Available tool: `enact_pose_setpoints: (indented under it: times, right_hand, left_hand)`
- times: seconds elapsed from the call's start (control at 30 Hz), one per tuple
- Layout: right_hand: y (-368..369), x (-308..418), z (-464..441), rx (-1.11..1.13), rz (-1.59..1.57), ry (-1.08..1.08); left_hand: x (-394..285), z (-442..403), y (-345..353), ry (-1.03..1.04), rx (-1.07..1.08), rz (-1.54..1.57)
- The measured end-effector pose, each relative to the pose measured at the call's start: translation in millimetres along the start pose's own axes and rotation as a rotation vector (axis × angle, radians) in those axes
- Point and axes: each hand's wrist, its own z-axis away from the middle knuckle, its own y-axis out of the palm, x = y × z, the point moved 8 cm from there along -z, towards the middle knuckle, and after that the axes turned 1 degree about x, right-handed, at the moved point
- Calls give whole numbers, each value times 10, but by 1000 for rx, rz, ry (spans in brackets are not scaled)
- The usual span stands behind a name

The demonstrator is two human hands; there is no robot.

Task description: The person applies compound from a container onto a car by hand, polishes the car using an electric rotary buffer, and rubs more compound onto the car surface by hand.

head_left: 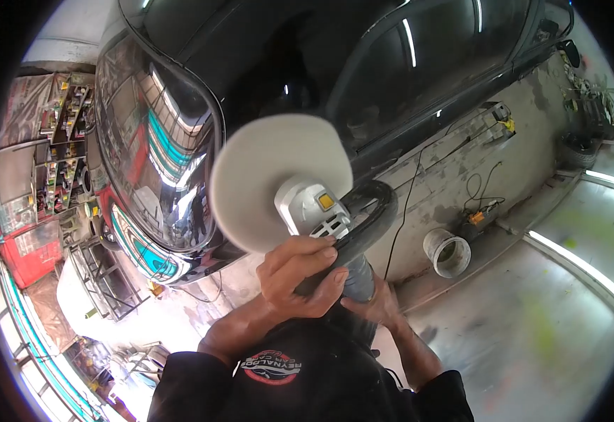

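A car polisher [360, 280] with a silver head and a dark body is held in front of my chest by both hands. My left hand [300, 274] is closed around its black loop handle [384, 211], near the silver head. Farther back, my right hand [374, 309] wraps around the polisher's body; some of its fingers are hidden. The wide white polishing pad [251, 186], slightly blurred, lies in front of the black car [265, 77]. Whether the pad touches the paint, I cannot tell.
A white bucket [448, 253] stands on the floor at right, near an orange and black tool [476, 216] with a cord. A black cable [407, 211] runs along the floor beside the car. Shelves [68, 148] with many items line the left. A pale wall [532, 316] is at right.
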Motion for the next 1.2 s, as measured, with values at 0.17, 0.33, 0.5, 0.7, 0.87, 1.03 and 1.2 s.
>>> enact_pose_setpoints:
  times: [0.17, 0.33, 0.5, 0.7, 0.87, 1.03, 1.2]
  right_hand:
    - [-191, -6, -178, -49, -66, -105]
    - [-355, 103, -290, -40, -15, -111]
    - [-111, -396, -262, 80, 76, -31]
    - [152, -730, -125, 156, 108, 57]
    - [150, -781, -185, 98, 25, -53]
    - [-96, -535, -377, -8, -83, -215]
    - [-121, -575, -436, 53, -111, -129]
  left_hand:
    - [-178, -463, 71, 64, 28, -12]
    - [-191, -471, 137, 89, 145, -73]
    - [12, 174, 213, 152, 258, -94]
    - [220, 725, 218, -19, 251, -117]
    - [128, 475, 285, 39, 217, -93]
    - [-6, 24, 457, 95, 291, -98]
    - [17, 45, 540, 106, 252, -100]
